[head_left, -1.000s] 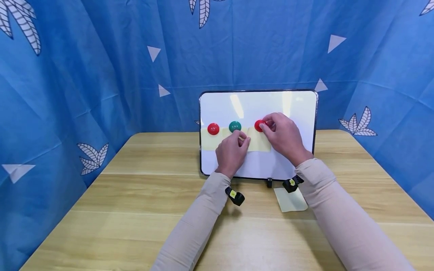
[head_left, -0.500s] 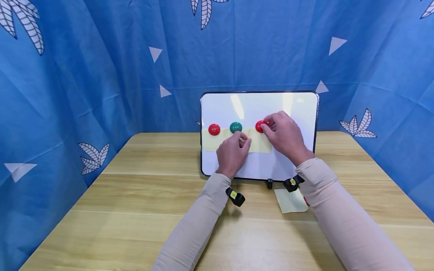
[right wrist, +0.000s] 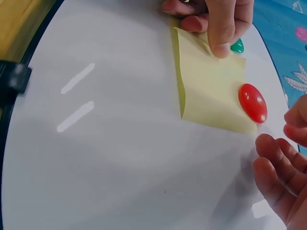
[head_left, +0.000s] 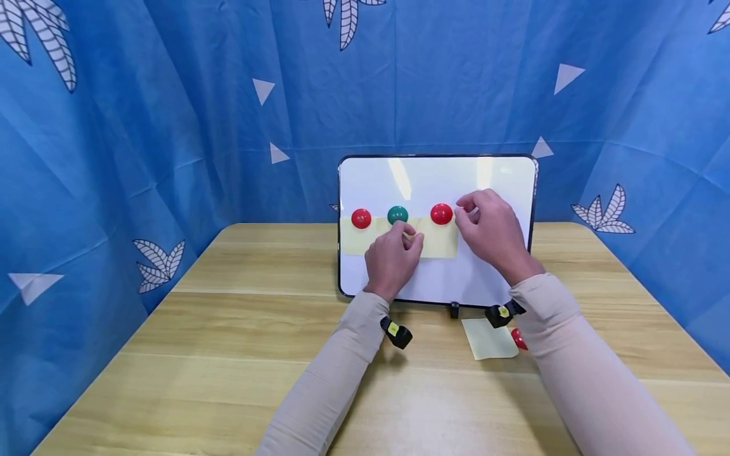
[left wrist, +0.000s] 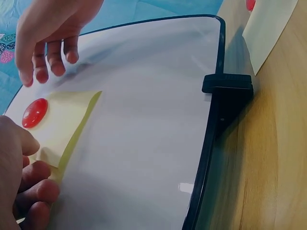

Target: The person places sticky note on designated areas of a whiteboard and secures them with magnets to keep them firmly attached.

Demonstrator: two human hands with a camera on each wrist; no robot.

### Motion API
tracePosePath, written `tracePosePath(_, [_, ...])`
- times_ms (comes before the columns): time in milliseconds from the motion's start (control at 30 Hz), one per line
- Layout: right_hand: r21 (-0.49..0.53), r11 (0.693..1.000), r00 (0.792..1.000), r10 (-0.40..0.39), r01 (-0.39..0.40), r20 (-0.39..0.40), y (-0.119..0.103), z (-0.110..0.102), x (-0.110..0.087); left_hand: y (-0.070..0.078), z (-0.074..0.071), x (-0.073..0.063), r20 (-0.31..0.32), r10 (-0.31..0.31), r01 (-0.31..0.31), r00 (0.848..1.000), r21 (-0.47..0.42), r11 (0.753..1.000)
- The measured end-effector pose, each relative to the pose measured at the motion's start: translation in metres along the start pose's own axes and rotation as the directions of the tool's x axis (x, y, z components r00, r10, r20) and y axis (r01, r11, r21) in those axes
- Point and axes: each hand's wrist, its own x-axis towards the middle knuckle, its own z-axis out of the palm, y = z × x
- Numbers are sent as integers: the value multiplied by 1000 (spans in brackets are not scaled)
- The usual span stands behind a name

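Three round magnets stand in a row on the whiteboard [head_left: 485,278]: a left red magnet [head_left: 361,218], a green magnet [head_left: 397,214] and a right red magnet [head_left: 441,213]. Yellow sticky notes [head_left: 355,237] hang under them, side by side. The right red magnet sits over the top edge of the right-hand sticky note [right wrist: 211,91]. My left hand [head_left: 392,256] holds this note near its left side, thumb on its face and the other fingers curled by its lower edge. Just right of that magnet, my right hand [head_left: 492,229] is apart from it, fingers loosely bent around nothing.
A pale yellow sticky note [head_left: 487,339] lies on the wooden table [head_left: 199,354], below the board's right side. Another red magnet [head_left: 519,338] shows beside it, partly behind the right sleeve. A black clip foot [head_left: 454,310] supports the board's lower edge. Blue curtain [head_left: 456,82] hangs behind.
My right hand has let go of the right red magnet and drawn off to the right; the magnet stays on the board. The red magnet on the table has come into view. My left hand stays put.
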Motion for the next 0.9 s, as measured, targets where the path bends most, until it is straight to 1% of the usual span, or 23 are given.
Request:
tracePosePath(133, [-3,1000,1000,8,-8,5,3,-3,-6,-1,1,-2,-11,1,-1,1000,-8,1000])
tracePosePath(233, [-14,1000,1000,14,-14,10,6,-5,-10,-1,2,-3,-30,15,-16,999,-22,1000])
tracePosePath(433, [-2,1000,1000,15,-15,16,7,-10,-18,1,1,-4,-78,82,-87,994,-51,995])
tracePosePath(533, [13,1000,1000,20,-21,20,6,-11,-22,2,-1,-5,-87,117,-122,989,-65,990])
tracePosePath(733, [90,992,996,85,-88,36,4,-14,-33,3,1,-10,-78,191,-196,978,-57,979])
tracePosePath(900, [121,987,994,101,-105,42,3,-17,-41,3,4,-12,-30,226,-227,974,-42,973])
